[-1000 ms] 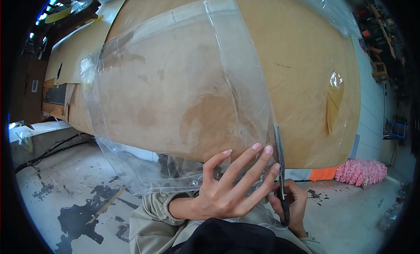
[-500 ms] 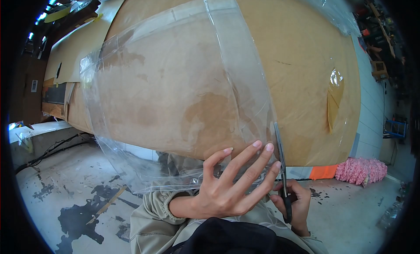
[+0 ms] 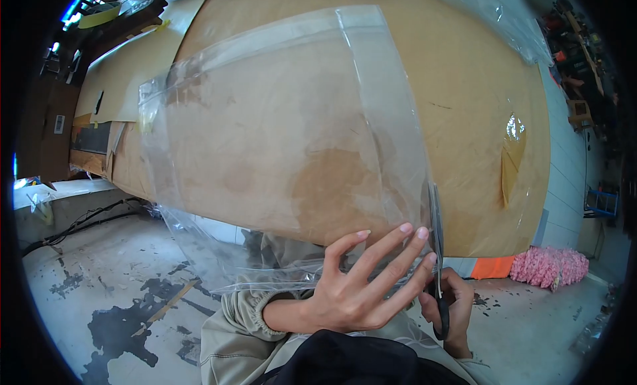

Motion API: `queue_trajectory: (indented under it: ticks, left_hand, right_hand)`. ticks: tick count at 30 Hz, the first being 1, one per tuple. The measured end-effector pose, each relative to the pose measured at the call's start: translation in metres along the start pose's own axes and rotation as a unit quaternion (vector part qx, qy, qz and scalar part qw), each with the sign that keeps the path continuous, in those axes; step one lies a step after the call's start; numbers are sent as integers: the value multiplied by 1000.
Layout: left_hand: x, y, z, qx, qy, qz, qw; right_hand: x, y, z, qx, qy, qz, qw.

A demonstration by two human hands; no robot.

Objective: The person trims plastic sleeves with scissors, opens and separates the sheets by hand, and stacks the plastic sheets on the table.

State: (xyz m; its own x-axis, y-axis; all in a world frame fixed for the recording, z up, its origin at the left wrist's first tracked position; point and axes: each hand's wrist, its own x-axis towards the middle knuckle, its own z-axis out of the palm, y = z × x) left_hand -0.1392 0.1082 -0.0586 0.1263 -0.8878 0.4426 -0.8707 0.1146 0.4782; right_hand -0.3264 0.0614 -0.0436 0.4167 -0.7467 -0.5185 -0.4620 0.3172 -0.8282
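Observation:
A large clear plastic sheet with doubled, seam-like edges lies over the brown-covered table, its near side hanging past the table edge toward my lap. My left hand rests flat on the sheet's near right corner with the fingers spread. Just right of it, my right hand is closed around the dark handles of a pair of scissors. The blades point away from me along the sheet's right edge and look nearly closed. Part of the right hand's grip is hidden behind the handles.
Brown paper or card covers the table, with a shiny tape patch at right. More clear plastic lies at the far right corner. A pink fluffy bundle and an orange piece sit beyond the near right edge. Cables run at left.
The view has shifted slightly, so table and sheet appear further right and lower. The scissor blades look closer together than before. My left hand keeps its spread pose on the sheet.

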Motion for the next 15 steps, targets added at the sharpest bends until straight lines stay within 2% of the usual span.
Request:
queue_trajectory:
  ticks: [15]
  left_hand:
    - [-3,4,-5,-19,-26,-5,999]
  right_hand:
    - [7,-9,10,-35,43,-38,998]
